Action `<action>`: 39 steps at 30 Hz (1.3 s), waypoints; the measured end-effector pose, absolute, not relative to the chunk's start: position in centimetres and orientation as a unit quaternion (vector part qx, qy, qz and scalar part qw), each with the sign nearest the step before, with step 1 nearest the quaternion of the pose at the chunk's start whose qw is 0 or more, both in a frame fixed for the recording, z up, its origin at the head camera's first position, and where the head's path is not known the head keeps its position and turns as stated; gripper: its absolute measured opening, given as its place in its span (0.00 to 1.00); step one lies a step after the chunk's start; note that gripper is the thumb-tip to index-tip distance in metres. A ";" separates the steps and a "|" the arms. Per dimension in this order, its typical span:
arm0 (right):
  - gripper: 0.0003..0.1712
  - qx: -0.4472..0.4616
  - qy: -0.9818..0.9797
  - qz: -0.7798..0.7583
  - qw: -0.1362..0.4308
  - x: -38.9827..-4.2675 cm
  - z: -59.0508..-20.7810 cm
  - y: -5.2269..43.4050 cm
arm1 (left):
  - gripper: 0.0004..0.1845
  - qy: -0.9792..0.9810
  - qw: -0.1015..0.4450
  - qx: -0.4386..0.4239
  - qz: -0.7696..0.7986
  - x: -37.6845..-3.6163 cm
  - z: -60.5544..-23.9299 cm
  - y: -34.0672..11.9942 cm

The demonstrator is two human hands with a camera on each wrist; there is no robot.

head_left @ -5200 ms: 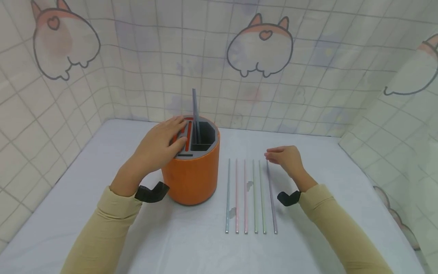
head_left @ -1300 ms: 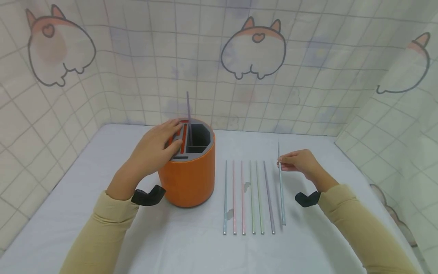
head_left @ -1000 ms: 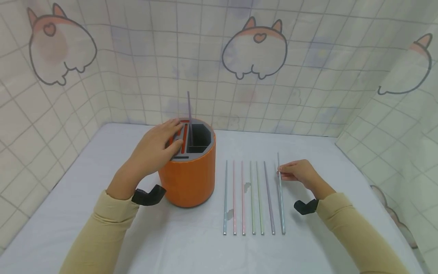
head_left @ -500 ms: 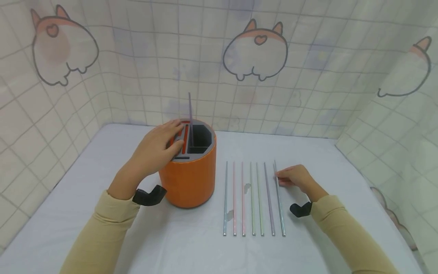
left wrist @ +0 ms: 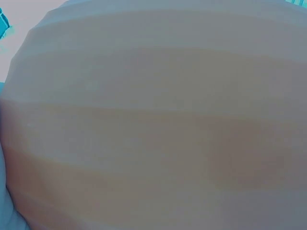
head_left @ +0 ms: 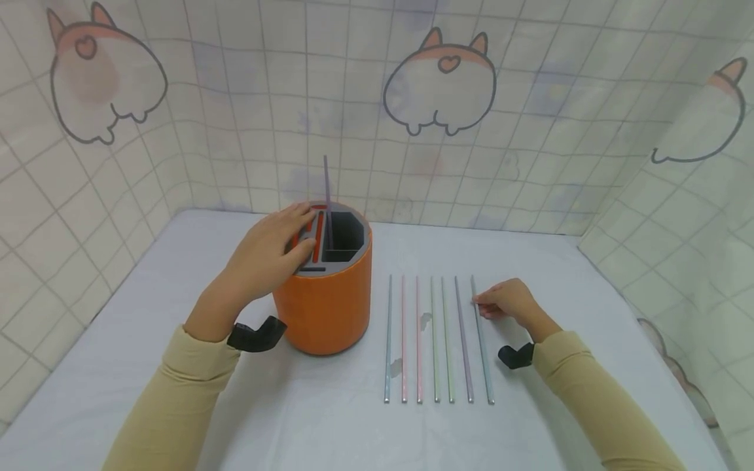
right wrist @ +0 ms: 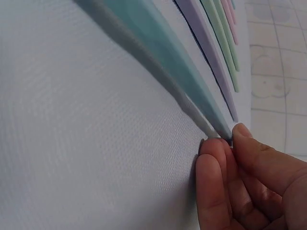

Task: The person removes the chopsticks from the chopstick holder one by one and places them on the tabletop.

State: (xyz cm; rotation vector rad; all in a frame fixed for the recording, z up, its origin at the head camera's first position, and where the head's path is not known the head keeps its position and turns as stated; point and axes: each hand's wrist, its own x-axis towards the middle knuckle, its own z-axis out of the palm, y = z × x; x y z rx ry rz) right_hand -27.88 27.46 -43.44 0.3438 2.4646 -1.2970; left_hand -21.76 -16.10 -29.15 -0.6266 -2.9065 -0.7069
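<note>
An orange round holder (head_left: pixel 326 307) with a grey slotted top stands left of centre, and its wall fills the left wrist view (left wrist: pixel 153 124). One thin grey stick (head_left: pixel 326 196) stands upright in it. My left hand (head_left: pixel 277 252) rests on the holder's top, fingers laid flat over the slots. Several thin coloured sticks lie side by side on the white table (head_left: pixel 177 275). The rightmost, a light blue stick (head_left: pixel 484 360) (right wrist: pixel 163 52), lies flat. My right hand (head_left: pixel 484 304) (right wrist: pixel 225 143) pinches it near its far end between thumb and fingertips.
Left of the blue stick lie a purple stick (head_left: pixel 463 340) (right wrist: pixel 211 72), green ones (head_left: pixel 442 340) and pink ones (head_left: pixel 410 340), evenly spaced. Tiled fabric walls close off the back and both sides. Black wrist straps (head_left: pixel 256 335) sit on both sleeves.
My right hand has lowered the light blue stick onto the table and slid it left against the row's right end. One stick fewer stands in the holder than at first. The left hand has stayed put.
</note>
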 end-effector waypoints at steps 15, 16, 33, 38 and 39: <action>0.28 0.024 0.848 -0.529 0.042 -28.0 -37.2 23.0 | 0.30 -0.950 0.044 -0.204 -0.234 -21.6 -29.2 -16.2; 0.29 0.019 0.848 -0.529 0.032 -28.1 -36.4 22.3 | 0.30 -0.950 0.045 -0.205 -0.233 -21.6 -29.2 -16.2; 0.18 -0.160 0.773 -0.613 -0.030 -28.9 -27.0 8.7 | 0.30 -0.950 0.043 -0.207 -0.230 -22.1 -29.2 -16.1; 0.21 -0.167 0.798 -0.579 0.010 -29.6 -26.6 6.0 | 0.30 -0.951 0.040 -0.208 -0.228 -22.0 -29.1 -16.1; 0.21 -0.167 0.799 -0.577 0.014 -29.7 -26.6 5.5 | 0.31 -0.951 0.039 -0.207 -0.228 -21.9 -29.1 -16.2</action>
